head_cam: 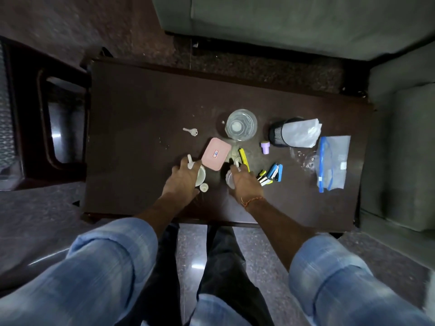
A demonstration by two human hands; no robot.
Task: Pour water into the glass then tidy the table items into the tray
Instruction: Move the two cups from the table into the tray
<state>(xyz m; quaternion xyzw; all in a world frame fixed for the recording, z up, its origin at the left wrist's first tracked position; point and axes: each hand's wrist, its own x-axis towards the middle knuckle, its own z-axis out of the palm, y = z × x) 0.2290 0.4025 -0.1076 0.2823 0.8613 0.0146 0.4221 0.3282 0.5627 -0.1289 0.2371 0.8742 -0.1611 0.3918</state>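
A clear glass (241, 124) holding water stands upright on the dark table (141, 109). In front of it lies a pink lidded box (216, 153). My left hand (183, 178) curls around a white cup (201, 177), and a white stick (189, 160) pokes up between its fingers. A small white cap (203, 187) lies beside that cup. My right hand (246, 183) grips a small clear round container (228, 178), most of it hidden under the fingers. A yellow marker (244, 156) lies just beyond my right fingertips.
A key (190, 131) lies left of the glass. To the right are a purple cap (265, 147), a tipped black mesh holder (279, 135) with plastic in it, a blue stapler (275, 172), highlighters (263, 179) and a zip bag (333, 161). Sofas stand behind and to the right.
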